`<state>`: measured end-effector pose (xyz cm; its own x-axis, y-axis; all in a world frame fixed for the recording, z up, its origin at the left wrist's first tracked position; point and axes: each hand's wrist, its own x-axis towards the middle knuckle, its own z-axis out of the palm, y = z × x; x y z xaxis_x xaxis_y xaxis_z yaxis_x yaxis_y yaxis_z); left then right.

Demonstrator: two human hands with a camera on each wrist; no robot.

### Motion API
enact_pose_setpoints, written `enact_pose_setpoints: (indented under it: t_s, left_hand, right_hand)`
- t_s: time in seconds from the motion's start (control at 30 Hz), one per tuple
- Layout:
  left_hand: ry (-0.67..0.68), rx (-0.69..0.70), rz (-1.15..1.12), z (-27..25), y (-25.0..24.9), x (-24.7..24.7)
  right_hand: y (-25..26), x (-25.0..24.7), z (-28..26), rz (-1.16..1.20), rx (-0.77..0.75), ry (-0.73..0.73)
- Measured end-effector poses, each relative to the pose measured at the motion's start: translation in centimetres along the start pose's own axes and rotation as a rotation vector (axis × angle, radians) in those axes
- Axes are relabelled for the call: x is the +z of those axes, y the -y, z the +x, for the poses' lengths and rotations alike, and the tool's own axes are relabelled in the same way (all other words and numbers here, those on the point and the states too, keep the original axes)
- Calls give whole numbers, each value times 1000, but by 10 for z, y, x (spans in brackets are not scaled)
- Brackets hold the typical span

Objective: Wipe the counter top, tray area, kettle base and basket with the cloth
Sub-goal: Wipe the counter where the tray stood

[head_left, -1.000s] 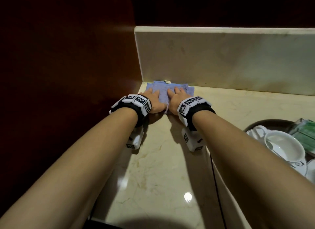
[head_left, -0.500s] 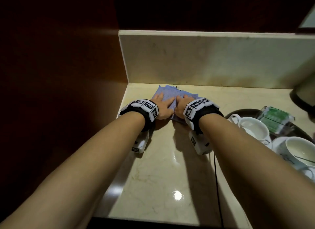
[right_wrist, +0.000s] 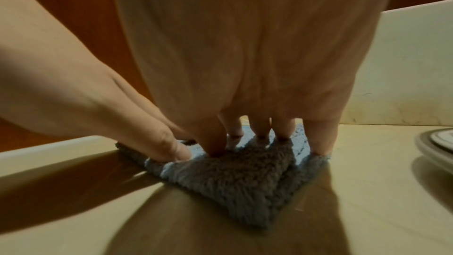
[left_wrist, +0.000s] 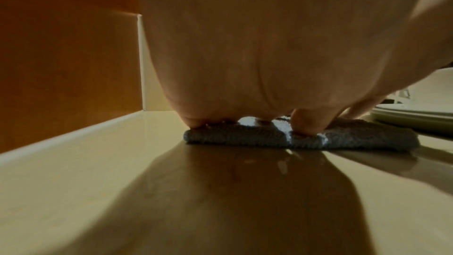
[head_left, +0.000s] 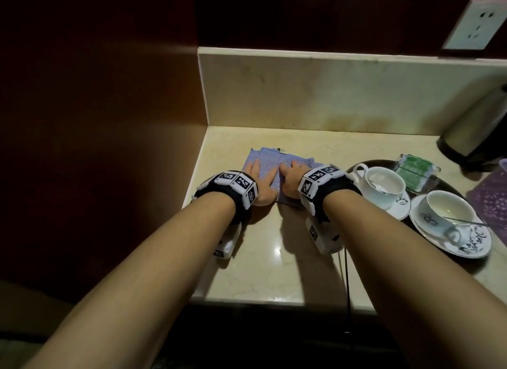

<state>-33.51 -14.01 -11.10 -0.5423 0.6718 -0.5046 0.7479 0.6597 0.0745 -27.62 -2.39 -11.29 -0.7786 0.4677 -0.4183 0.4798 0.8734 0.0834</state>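
A folded blue cloth lies flat on the cream marble counter top, a short way out from the back wall. My left hand presses on its left half with straight fingers. Beside it my right hand presses the right half, fingers spread. In the left wrist view the palm bears down on the cloth. The right wrist view shows both hands' fingertips on the fluffy cloth. A dark round tray sits just right of the hands. The kettle stands at the far right.
On the tray stand two white cups on saucers and a clear holder of green packets. A purple basket is at the right edge. A brown wall panel closes the left side, a marble backsplash the back.
Both hands have drawn the cloth from the back left corner toward me along the counter. The head view has swung right, bringing the tray, cups and kettle into sight.
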Motion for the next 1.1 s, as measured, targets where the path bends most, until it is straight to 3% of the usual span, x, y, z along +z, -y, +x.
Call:
enact_pose_setpoints:
  t_s: [0.33, 0.57, 0.7, 0.9, 1.0, 1.1]
  left_hand:
    - [-76, -39, -5, -59, -17, 40]
    - [0, -41, 31, -108, -39, 41]
    - [-32, -19, 86, -121, -44, 34]
    - [-239, 82, -8, -127, -52, 44]
    - [-236, 211, -87, -126, -55, 62]
    - [-232, 217, -122, -131, -56, 74]
  right_hand:
    - [0, 17, -59, -12, -127, 1]
    - [-6, 35, -95, 21, -207, -10]
    - [-16, 47, -114, 54, -277, -26]
    - [-30, 64, -136, 80, -322, -39]
    - [-35, 67, -146, 97, -342, -66]
    - [-40, 72, -150, 107, -359, -70]
